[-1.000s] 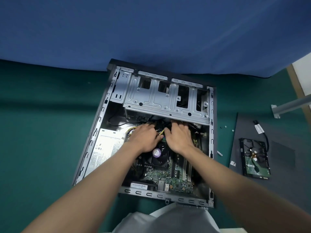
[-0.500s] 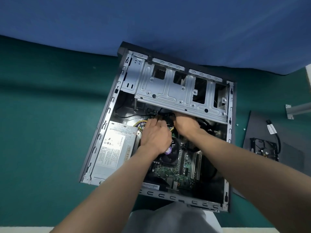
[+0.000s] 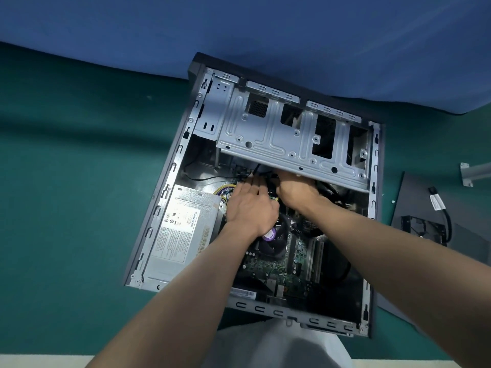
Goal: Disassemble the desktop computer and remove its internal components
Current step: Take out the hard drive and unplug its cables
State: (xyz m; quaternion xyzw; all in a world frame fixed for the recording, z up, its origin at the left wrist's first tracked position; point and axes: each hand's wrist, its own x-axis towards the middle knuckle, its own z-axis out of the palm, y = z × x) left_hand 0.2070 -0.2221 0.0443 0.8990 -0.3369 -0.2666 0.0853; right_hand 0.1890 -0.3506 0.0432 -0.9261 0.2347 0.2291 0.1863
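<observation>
While the computer case (image 3: 159,203) lies on its side on the green mat (image 3: 66,181), I see right into it, because its side is off. Inside, a grey power box (image 3: 180,232) sits in the left corner. A green board (image 3: 276,269) covers the floor of the case, and a fan with a purple sticker (image 3: 271,236) sits on it. A silver metal cage (image 3: 289,139) fills the far end.

Both hands are deep in the case, between the fan and the cage. My left hand (image 3: 249,208) has its fingers nearly straight, with the tips on a bunch of wires (image 3: 225,188). My right hand (image 3: 295,187) goes under the cage edge, so I cannot tell what its fingers do.

To the right, a black panel (image 3: 417,197) lies on the mat with a hard drive (image 3: 422,229) on it.
</observation>
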